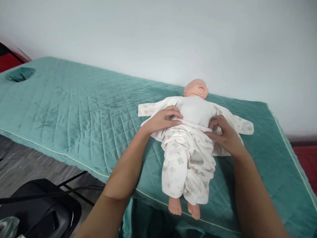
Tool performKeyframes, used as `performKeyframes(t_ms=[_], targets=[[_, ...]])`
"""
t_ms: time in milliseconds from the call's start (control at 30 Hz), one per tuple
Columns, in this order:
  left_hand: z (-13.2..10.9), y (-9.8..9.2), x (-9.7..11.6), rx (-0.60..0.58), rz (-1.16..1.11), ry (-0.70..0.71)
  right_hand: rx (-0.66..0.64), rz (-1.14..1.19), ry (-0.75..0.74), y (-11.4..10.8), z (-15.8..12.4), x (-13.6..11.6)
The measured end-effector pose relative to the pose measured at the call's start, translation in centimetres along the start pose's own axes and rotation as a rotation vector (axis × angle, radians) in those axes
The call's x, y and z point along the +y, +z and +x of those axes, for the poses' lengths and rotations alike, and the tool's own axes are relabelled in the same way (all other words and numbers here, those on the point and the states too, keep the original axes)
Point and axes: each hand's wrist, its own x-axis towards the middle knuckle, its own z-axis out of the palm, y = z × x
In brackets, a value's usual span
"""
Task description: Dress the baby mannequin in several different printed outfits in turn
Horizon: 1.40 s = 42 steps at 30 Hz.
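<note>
A baby doll [196,88] lies on its back on the green quilted bed cover, feet toward me. It wears white printed baby pants [174,165], and a matching baby shirt [244,125] is spread open beneath it, the sleeves reaching out to both sides. A plain white torso [194,108] shows between the shirt's halves. At the left end of the waistband, my left hand [164,118] pinches the pants' edge between thumb and fingers. My right hand [224,134] has its fingers curled on the waistband's right end. The doll's bare feet [175,205] stick out below the pant legs.
The green quilted cover [81,109] spans a long bed with a face hole [21,74] at its far left. A pale wall [158,39] runs behind it. A black chair [42,205] stands at lower left on the grey floor [37,162].
</note>
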Motion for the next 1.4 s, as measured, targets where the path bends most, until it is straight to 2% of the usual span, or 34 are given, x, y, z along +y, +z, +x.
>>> performKeyframes(t_ms=[200, 400, 533, 667, 833, 933, 1033, 1167, 1267, 1400], targets=[[0.1, -0.2, 0.1, -0.042, 0.089, -0.007, -0.028, -0.081, -0.088, 0.0, 0.0, 0.5], [0.2, 0.7, -0.2, 0.074, 0.098, 0.045, 0.095, -0.087, -0.082, 1.0, 0.1, 0.6], [1.1, 1.3, -0.8, 0.159, 0.122, -0.085, 0.185, -0.116, 0.06, 2.0, 0.9, 0.2], [3.2, 1.4, -1.8, 0.25, 0.143, -0.129, 0.258, -0.153, 0.229, 2.6, 2.6, 0.6], [4.9, 1.7, -3.4, 0.3, 0.002, -0.2, 0.26, 0.025, 0.315, 2.8, 4.6, 1.9], [4.7, 2.2, -3.7, 0.334, -0.086, -0.211, 0.278, 0.191, 0.41, 2.7, 5.1, 2.2], [4.1, 2.5, -3.6, 0.353, -0.148, -0.238, 0.339, 0.256, 0.443, 2.8, 5.1, 2.1], [3.1, 2.2, -3.3, 0.314, -0.18, -0.266, 0.359, 0.317, 0.463, 2.9, 4.7, 2.2], [2.7, 1.9, -3.3, 0.324, -0.054, -0.208, 0.269, 0.378, 0.471, 2.6, 4.0, 2.5], [2.9, 1.8, -3.3, 0.389, 0.287, 0.034, 0.132, 0.217, 0.324, 1.9, 3.3, 2.7]])
